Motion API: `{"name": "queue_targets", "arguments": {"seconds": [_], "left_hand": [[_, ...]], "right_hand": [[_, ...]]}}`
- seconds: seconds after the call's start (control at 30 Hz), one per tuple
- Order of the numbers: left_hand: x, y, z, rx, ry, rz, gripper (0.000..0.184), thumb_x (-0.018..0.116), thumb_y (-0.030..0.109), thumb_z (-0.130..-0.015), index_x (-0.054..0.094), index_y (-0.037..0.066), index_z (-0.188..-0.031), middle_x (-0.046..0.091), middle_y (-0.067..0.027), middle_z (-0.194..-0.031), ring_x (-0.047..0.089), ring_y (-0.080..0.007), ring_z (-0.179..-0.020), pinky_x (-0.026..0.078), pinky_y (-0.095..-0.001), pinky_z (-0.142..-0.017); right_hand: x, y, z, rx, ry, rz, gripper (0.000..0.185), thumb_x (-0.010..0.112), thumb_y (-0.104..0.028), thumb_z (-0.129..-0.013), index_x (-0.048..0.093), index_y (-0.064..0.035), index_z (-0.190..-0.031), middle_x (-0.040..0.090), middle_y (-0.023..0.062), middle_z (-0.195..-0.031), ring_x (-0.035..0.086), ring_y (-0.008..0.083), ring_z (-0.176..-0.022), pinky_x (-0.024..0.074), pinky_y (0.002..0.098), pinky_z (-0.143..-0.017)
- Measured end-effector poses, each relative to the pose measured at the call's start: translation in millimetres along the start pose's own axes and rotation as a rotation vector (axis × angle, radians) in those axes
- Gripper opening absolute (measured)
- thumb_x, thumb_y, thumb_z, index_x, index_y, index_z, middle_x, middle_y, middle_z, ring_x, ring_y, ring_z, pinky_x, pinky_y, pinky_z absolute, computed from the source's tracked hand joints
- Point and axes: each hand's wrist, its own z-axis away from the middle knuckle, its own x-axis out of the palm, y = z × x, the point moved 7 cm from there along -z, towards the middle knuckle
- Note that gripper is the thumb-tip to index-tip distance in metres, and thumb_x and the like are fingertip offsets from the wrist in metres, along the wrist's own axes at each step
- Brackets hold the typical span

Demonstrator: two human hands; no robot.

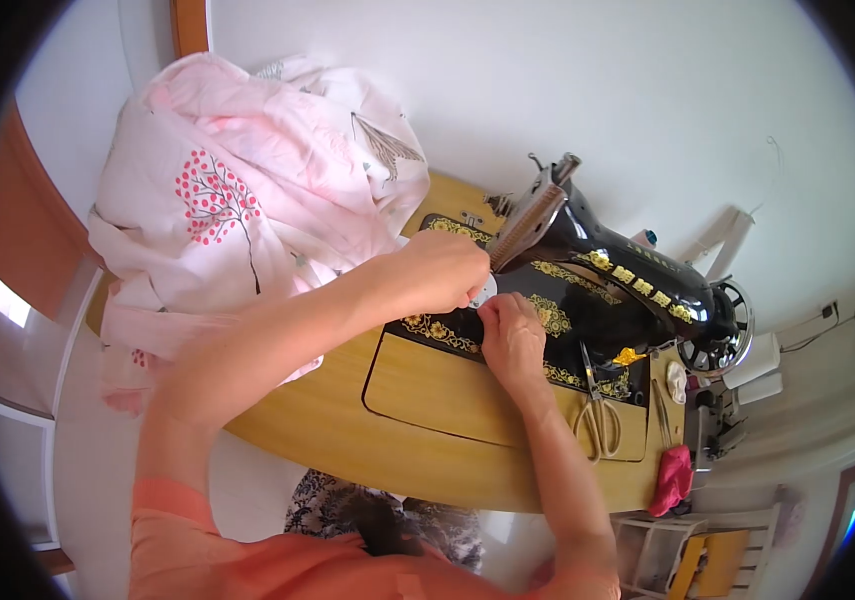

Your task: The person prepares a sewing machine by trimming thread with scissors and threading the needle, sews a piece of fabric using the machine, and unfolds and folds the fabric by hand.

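A black sewing machine (628, 265) with gold floral decoration stands on a wooden desk (443, 415), seen from above through a round, dark-edged view. The person's two bare hands meet beside its needle end. The left hand (448, 272) is curled closed, its fingertips partly hidden close to the needle area; whether it grips anything cannot be made out. The right hand (516, 335), just beside it over the machine's decorated base (443, 333), has thumb and forefinger pinched together; anything between them is too small to tell. A small pale patch (487, 291) shows between the hands. At the left of the desk, a large bunched heap of white and pale pink fabric (238, 200), printed with trees, spills over the edge, partly behind the left forearm. Metal scissors (600, 415) lie to the right of the right hand, their blades on the machine's base. Farther right, a bright pink cloth (673, 480) lies at the desk's edge
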Motion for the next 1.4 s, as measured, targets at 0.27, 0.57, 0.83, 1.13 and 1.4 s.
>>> {"name": "queue_targets", "arguments": {"seconds": [0.27,0.57,0.83,1.13,1.4], "left_hand": [[36,5,28,-0.193,0.428,0.413,0.015,0.061,0.012,-0.080,0.065,0.002,-0.089,0.065,-0.0112,-0.073,0.064,-0.0195,-0.065,0.049,-0.0322,-0.058],[82,2,26,-0.315,0.435,0.999,0.032,0.049,0.000,-0.083,0.056,-0.002,-0.115,0.064,-0.0108,-0.089,0.060,-0.0120,-0.063,0.049,-0.0251,-0.056],[69,-4,41,-0.381,0.517,0.830,0.018,0.064,0.009,-0.080,0.065,-0.001,-0.094,0.064,-0.0085,-0.073,0.059,-0.0134,-0.059,0.046,-0.0255,-0.054],[56,-1,49,-0.244,0.606,0.652,0.009,0.066,0.008,-0.078,0.067,0.001,-0.083,0.066,-0.0074,-0.073,0.058,-0.0111,-0.058,0.047,-0.0245,-0.055],[74,-14,43,-0.359,0.436,0.900,0.012,0.061,0.007,-0.084,0.065,-0.003,-0.089,0.066,-0.0045,-0.077,0.053,-0.0043,-0.056,0.043,-0.0184,-0.049]], "right_hand": [[1,19,5,0.017,0.020,-0.264,0.010,0.054,-0.011,-0.084,0.054,-0.0012,-0.081,0.055,0.0166,-0.080,0.054,0.0359,-0.080,0.0432,0.0419,-0.068],[-5,12,7,-0.028,0.035,-0.407,0.009,0.055,-0.009,-0.083,0.055,-0.0010,-0.079,0.056,0.0159,-0.075,0.055,0.0342,-0.072,0.0423,0.0409,-0.065],[-15,12,3,0.010,0.020,-0.611,0.012,0.054,0.000,-0.082,0.057,-0.0018,-0.094,0.058,0.0112,-0.082,0.056,0.0213,-0.071,0.0443,0.0304,-0.064],[-7,-5,1,-0.132,-0.039,-0.585,0.017,0.057,0.005,-0.078,0.061,-0.0014,-0.093,0.062,0.0135,-0.087,0.062,0.0306,-0.081,0.0487,0.0346,-0.071],[-5,9,1,-0.013,-0.030,-0.616,0.006,0.063,0.000,-0.076,0.061,-0.0002,-0.082,0.062,0.0116,-0.081,0.062,0.0270,-0.073,0.0482,0.0322,-0.065]]}}
